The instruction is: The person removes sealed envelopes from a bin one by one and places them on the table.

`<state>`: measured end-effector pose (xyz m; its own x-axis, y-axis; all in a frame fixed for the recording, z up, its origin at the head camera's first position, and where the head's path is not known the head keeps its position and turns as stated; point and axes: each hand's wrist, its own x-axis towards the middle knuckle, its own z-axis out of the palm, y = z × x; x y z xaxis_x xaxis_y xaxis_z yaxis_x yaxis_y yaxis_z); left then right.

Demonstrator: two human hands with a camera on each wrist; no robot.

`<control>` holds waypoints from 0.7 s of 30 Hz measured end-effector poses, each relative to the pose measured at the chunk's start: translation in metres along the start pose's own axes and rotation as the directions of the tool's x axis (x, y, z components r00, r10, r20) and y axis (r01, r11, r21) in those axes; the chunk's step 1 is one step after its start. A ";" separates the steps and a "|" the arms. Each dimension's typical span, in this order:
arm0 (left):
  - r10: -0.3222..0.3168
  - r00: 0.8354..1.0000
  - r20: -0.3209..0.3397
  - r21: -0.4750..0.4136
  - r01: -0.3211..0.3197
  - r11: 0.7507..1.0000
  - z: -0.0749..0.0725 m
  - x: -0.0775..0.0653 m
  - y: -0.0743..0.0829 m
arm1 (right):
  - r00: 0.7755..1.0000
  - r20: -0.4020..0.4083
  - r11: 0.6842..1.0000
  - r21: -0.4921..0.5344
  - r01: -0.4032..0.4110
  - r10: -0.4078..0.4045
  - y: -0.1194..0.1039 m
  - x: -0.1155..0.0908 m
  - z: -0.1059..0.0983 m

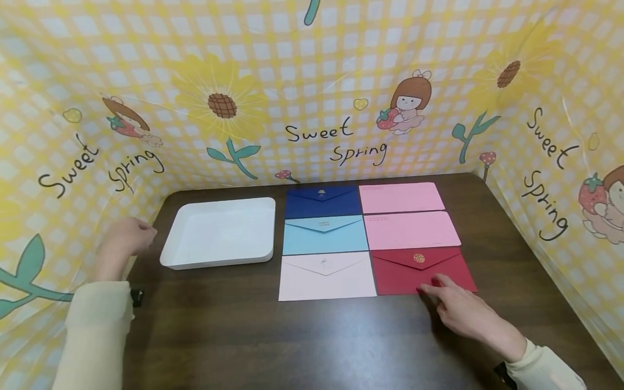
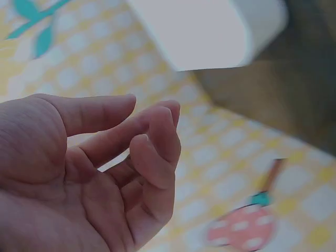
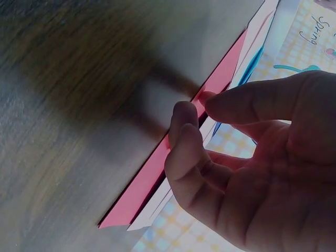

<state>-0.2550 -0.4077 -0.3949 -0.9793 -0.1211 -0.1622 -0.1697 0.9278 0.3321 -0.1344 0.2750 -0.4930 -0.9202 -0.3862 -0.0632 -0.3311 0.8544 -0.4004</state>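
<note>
My right hand [image 1: 463, 310] is over the lower edge of a red envelope [image 1: 396, 273] with a gold emblem on its flap. In the right wrist view, the thumb and bent fingers of this hand [image 3: 231, 152] come right at the envelope's near edge, with a gap between thumb and fingers. My left hand [image 1: 125, 238] hangs in the air just left of a white tray [image 1: 219, 264]. Its fingers are loosely curled, and the left wrist view shows nothing held in that hand [image 2: 105, 163].
Left of the red envelope lies a pale pink envelope [image 1: 326, 286], with a light blue envelope [image 1: 324, 242] and a dark blue envelope [image 1: 319, 208] behind. Two pink envelopes [image 1: 411, 232] lie behind the red one. A patterned cloth [image 1: 312, 70] surrounds the brown table [image 1: 273, 346].
</note>
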 end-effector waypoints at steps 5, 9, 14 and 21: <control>0.053 0.996 -0.078 0.017 -0.052 0.999 -0.016 -0.017 0.023 | 1.000 0.003 1.000 -0.005 0.002 -0.002 -0.003 -0.002 -0.001; 0.090 0.991 -0.098 0.037 -0.086 0.996 -0.018 -0.027 0.039 | 1.000 -0.008 1.000 -0.014 -0.001 0.001 -0.005 -0.003 -0.002; 0.154 0.984 -0.090 0.020 -0.153 0.988 -0.008 -0.036 0.056 | 1.000 0.004 1.000 -0.010 -0.013 0.013 -0.004 -0.002 -0.002; 0.265 0.964 0.016 0.032 -0.265 0.964 0.009 -0.044 0.085 | 0.996 -0.084 1.000 0.022 -0.009 0.010 -0.001 0.008 -0.024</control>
<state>-0.2257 -0.3204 -0.3684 -0.9874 0.1348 -0.0832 0.1000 0.9376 0.3329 -0.1460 0.2794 -0.4706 -0.9379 -0.3468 0.0097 -0.3186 0.8500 -0.4195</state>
